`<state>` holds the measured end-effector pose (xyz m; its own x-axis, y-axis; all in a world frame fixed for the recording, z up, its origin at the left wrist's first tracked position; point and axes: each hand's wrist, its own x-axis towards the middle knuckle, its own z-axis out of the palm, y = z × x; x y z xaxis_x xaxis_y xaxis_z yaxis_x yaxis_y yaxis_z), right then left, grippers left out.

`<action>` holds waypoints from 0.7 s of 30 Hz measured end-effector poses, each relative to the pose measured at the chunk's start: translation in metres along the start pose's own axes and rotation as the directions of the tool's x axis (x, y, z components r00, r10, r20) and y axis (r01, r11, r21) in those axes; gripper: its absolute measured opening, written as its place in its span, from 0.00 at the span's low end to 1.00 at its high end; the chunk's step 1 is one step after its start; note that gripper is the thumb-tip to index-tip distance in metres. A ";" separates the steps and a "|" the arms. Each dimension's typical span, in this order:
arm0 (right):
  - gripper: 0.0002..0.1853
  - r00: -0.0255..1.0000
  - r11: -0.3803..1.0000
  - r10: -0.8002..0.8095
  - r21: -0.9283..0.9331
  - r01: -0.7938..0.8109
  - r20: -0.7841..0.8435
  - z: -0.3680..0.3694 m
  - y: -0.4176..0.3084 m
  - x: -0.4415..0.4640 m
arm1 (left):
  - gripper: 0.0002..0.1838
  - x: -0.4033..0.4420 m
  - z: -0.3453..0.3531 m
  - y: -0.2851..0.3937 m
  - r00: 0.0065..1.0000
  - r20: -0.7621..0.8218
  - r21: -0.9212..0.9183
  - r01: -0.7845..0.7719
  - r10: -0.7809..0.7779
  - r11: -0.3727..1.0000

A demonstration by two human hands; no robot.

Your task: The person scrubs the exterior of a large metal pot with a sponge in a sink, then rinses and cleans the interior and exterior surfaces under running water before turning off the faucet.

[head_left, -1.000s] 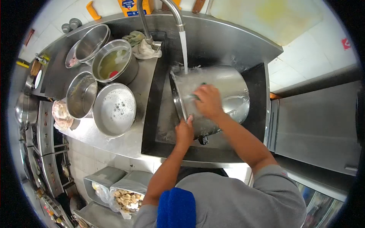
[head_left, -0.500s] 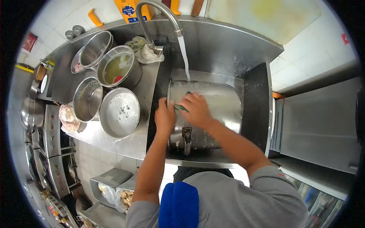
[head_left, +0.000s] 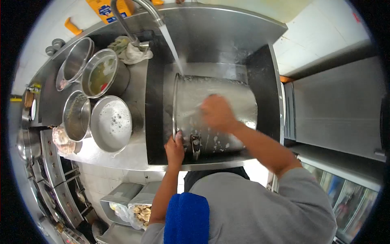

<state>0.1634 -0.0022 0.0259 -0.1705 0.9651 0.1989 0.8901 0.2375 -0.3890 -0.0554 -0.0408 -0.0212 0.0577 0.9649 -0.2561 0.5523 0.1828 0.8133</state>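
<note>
A large steel pot (head_left: 227, 97) lies on its side in the sink (head_left: 264, 97), its rim to the left. Soapy streaks and foam run down its wall near a side handle (head_left: 196, 145). My left hand (head_left: 175, 150) is closed on the pot's rim at the lower left. Blurred by motion, my right hand (head_left: 217, 113) lies against the upper side of the pot with its fingers curled; whatever is beneath them cannot be made out. Water (head_left: 170, 46) runs from the tap (head_left: 146, 8) onto the pot near the rim.
Left of the sink, a steel counter (head_left: 138, 140) carries several bowls and pots, one with foamy water (head_left: 111, 124), and a wet cloth (head_left: 132, 53) by the tap. Bins, one holding food scraps (head_left: 142, 213), stand below. A steel unit (head_left: 337, 105) is at the right.
My left hand has gone from near my right hand down to the lower rim. My right hand has moved right along the pot, and the green pad seen under it earlier is hidden. The view has shifted.
</note>
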 end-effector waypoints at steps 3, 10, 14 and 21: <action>0.12 0.951 0.950 0.263 -0.125 -0.285 -0.164 -0.047 0.102 -0.073 | 0.26 0.003 0.000 0.002 1.000 0.014 -0.035 0.003 -0.003 0.999; 0.11 0.999 0.999 -0.033 -0.013 0.033 -0.030 0.029 -0.033 0.013 | 0.26 0.004 0.004 0.001 0.999 -0.048 0.008 -0.009 0.009 1.000; 0.09 0.988 0.998 -0.040 0.039 0.047 -0.152 0.019 -0.046 -0.047 | 0.23 0.002 0.001 0.000 0.993 -0.053 0.001 -0.110 0.110 0.994; 0.09 0.744 0.784 0.505 -0.128 -0.607 -0.437 -0.041 0.074 -0.080 | 0.25 0.011 0.010 -0.012 0.993 -0.068 0.022 -0.100 0.101 0.995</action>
<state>0.2603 -0.0659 0.0177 0.5075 0.7896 0.3450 0.8556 -0.4143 -0.3104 -0.0534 -0.0346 -0.0391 0.0561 0.9891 -0.1365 0.5621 0.0817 0.8230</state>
